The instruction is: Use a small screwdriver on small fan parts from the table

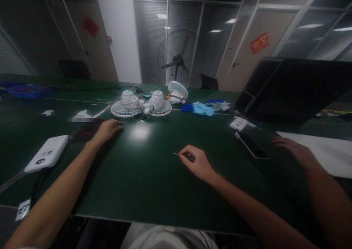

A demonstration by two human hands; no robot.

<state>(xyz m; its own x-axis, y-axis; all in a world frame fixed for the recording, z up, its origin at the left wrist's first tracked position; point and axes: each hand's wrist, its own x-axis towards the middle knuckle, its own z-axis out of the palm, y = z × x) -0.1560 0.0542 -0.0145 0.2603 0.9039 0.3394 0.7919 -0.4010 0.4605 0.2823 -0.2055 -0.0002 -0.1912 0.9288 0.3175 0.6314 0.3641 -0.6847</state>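
My left hand (107, 129) rests on the green table (132, 183), palm down with its fingers loosely stretched out and nothing visible in them. It lies beside a dark, blurred-out object (87, 131) and in front of a white fan assembly (128, 104). Nearer the middle, my right hand (198, 162) pinches a thin, short, pale stick (175, 153) between thumb and fingertips, its tip pointing left. What the stick is made for does not show. A small black piece (143, 118) lies beyond, close to the fans.
Two more fan assemblies (158, 103) (177, 91) stand at the back, near light-blue fan blades (203, 109). A white device (48, 154) lies left, a phone (253, 145) right. Another person's hand (294, 148) rests by a white sheet (330, 152). A black monitor (297, 89) leans behind.
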